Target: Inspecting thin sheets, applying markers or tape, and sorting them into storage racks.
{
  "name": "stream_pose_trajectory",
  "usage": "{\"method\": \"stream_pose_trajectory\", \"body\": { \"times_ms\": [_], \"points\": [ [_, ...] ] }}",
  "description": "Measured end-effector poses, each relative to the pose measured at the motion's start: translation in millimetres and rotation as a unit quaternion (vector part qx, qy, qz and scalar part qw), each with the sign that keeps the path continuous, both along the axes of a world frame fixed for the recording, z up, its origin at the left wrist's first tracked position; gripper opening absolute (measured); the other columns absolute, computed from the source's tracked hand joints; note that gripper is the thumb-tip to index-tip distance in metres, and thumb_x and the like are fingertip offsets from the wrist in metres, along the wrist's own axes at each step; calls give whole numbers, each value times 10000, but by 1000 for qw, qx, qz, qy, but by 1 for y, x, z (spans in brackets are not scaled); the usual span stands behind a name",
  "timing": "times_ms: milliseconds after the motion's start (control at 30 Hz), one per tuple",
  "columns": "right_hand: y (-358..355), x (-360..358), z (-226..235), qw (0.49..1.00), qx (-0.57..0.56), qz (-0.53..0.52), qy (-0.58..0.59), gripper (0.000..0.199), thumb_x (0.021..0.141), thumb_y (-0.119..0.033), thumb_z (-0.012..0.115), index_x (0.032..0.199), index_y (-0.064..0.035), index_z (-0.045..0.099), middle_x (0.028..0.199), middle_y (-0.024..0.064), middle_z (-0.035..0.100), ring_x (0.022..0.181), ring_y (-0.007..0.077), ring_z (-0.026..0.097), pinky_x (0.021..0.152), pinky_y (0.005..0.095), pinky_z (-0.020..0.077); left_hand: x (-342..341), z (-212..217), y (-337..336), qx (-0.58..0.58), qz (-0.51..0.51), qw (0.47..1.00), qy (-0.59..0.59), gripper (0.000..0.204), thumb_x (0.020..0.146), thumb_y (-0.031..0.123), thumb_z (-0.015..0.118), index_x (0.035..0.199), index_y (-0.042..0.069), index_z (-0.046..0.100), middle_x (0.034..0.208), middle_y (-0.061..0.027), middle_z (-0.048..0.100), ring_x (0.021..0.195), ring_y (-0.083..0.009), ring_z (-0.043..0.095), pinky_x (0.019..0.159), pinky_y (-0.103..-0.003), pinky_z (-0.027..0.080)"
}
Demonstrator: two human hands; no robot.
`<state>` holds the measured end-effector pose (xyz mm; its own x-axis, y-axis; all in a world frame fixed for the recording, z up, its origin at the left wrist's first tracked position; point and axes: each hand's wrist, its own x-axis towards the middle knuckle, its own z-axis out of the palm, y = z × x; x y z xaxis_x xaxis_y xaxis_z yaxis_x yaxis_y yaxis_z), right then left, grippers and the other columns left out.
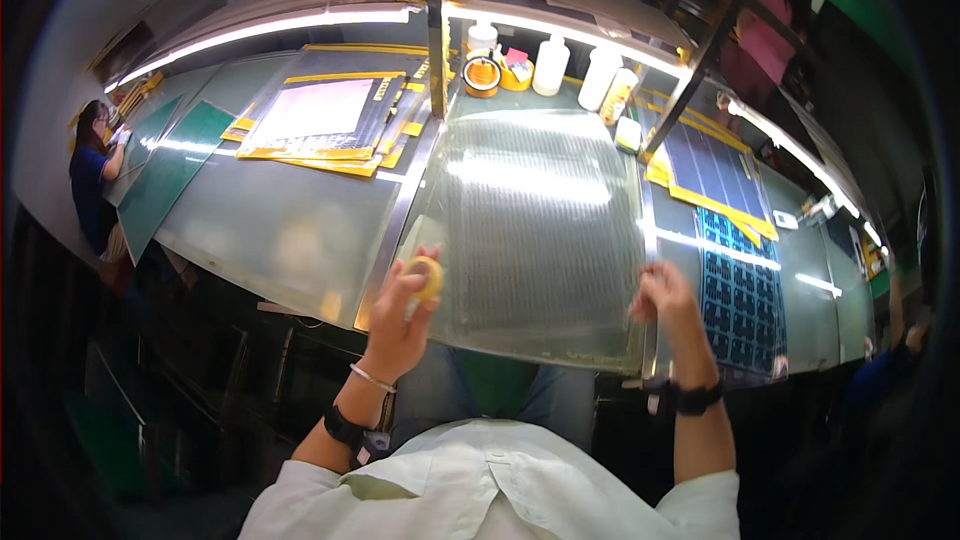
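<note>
A roll of yellow tape (436, 283) is gripped in my left hand (397, 315), raised over the left front part of a ribbed, glassy panel (540, 270). The fingers wrap the roll from its left side. My right hand (664, 296) hovers near the panel's right edge, its fingers curled and drawn together in a pinch. Whatever may be between those fingertips is too small to make out. The panel lies flat on the worktop in front of me, and a bright lamp reflection crosses its far half.
White bottles (550, 65) and tape rolls (481, 76) stand behind the panel. Yellow-taped dark sheets (300, 152) lie left; a blue patterned sheet (740, 290) lies right. A metal post (437, 30) rises at the back. A co-worker (92, 180) handles green boards (180, 175) far left.
</note>
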<state>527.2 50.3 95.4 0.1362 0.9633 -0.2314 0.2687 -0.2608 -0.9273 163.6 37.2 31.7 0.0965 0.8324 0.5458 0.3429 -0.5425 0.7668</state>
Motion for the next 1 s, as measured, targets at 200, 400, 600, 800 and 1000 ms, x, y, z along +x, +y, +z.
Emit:
{"method": "stream_pose_trajectory", "body": {
  "times_ms": [200,400,600,800,1000],
  "points": [
    [-44,51,-100,998,-39,38,-35,196,870,-123,591,1005,18,567,848,147,644,704,184,651,598,285,520,41,-67,17,-83,-89,955,270,262,868,205,644,1047,108,479,1444,-87,441,1396,-312,314,1087,-606,227],
    [-17,62,-130,948,95,-34,-303,321,805,-167,682,1025,47,589,1029,153,615,904,229,636,699,333,520,48,-84,40,-44,-91,945,310,248,858,208,655,1009,102,489,1464,-79,416,1401,-293,306,1099,-575,231],
    [17,55,-115,990,-131,-58,-9,262,840,-160,660,998,41,604,873,105,618,630,158,601,554,274,486,49,-86,57,-60,-97,941,320,264,856,199,656,1049,115,498,1463,-57,420,1399,-271,312,1103,-546,249],
    [32,49,-109,982,-163,-38,-86,169,838,-153,666,922,-13,624,781,71,610,607,160,566,555,290,485,49,-86,59,-62,-99,938,325,313,845,217,670,1101,130,512,1460,-34,427,1398,-252,318,1106,-529,249],
    [24,19,-76,987,-109,46,111,189,922,-67,526,1065,42,582,889,139,670,744,222,680,599,288,544,48,-83,62,-80,-105,940,314,366,812,212,706,1111,118,517,1442,-51,449,1384,-265,343,1093,-536,265]
  ]
}}
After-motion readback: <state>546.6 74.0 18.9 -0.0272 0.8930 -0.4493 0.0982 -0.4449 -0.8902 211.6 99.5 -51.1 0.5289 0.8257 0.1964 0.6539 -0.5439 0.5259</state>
